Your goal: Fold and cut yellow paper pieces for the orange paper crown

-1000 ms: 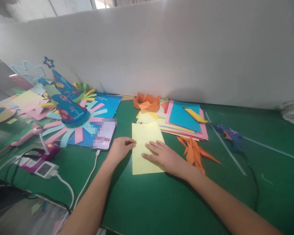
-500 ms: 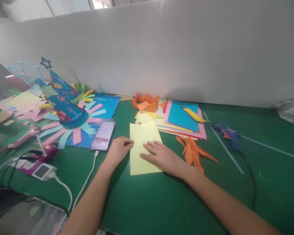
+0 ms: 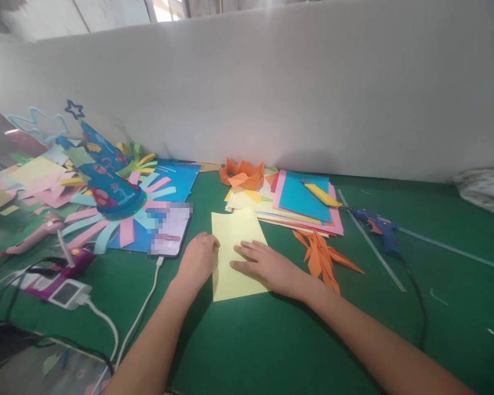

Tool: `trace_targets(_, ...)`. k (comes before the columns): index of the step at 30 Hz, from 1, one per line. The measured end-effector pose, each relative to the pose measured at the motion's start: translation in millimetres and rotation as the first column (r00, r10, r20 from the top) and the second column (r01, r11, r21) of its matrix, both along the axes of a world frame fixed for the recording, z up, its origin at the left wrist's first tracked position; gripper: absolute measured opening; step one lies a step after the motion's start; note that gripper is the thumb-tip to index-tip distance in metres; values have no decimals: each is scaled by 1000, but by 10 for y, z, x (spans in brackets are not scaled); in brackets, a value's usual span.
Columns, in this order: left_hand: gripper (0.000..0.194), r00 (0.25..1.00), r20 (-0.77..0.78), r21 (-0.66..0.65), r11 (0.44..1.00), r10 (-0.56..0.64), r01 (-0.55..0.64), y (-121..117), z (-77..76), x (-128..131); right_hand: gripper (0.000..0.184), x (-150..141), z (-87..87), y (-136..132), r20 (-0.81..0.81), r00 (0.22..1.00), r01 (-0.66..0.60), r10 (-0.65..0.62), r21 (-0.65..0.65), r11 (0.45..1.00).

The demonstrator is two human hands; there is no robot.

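Note:
A pale yellow sheet of paper (image 3: 233, 274) lies in front of me on the green table. At its left edge my left hand (image 3: 200, 258) has its fingers closed in a pinch on the paper. My right hand (image 3: 263, 266) lies flat across the right part of the sheet, fingers stretched and a little apart. Just right of that hand sits a bundle of folded orange paper pieces (image 3: 321, 258). Behind the sheet is a stack of coloured paper (image 3: 304, 200), with a yellow cutter knife (image 3: 321, 194) on top.
An orange paper crown (image 3: 242, 175) stands near the wall. To the left are a phone (image 3: 175, 233) on a cable, a decorated blue party hat (image 3: 111, 184) and a power strip (image 3: 61, 288). A blue glue gun (image 3: 381, 227) with its cord lies on the right.
The view has shifted slightly, so everything sits a little further left. My left fingers are curled more at the paper's left edge. My right hand stays flat on the sheet.

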State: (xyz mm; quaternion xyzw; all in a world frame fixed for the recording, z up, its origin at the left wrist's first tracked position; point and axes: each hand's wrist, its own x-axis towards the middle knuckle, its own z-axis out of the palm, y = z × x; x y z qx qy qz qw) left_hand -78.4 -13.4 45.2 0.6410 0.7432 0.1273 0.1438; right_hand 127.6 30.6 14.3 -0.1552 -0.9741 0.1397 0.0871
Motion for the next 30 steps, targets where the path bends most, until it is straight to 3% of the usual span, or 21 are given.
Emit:
trace_targets(6,22,1000,1,-32,999,7,-7,9,33,11,44,46,60,-55,22,977,213,-212,-102,972)
trace_targets(10,22,1000,-7,-40,999,12,-13,18,40,11,45,85,82,-51,54,956,292,-287,-137,947)
trace_targets(16,22,1000,16,-27,1000,5,-5,15,-6,-16,43,75,-26,87,40,919,394,-392,-66,917)
trace_targets(24,25,999,-29,85,995,46,-44,24,-9,-52,41,-33,-78,231,-19,919,392,-393,-27,919)
trace_targets(30,22,997,-60,73,996,48,-43,71,-68,-108,36,-74,-113,250,-69,916,392,-395,-55,918)
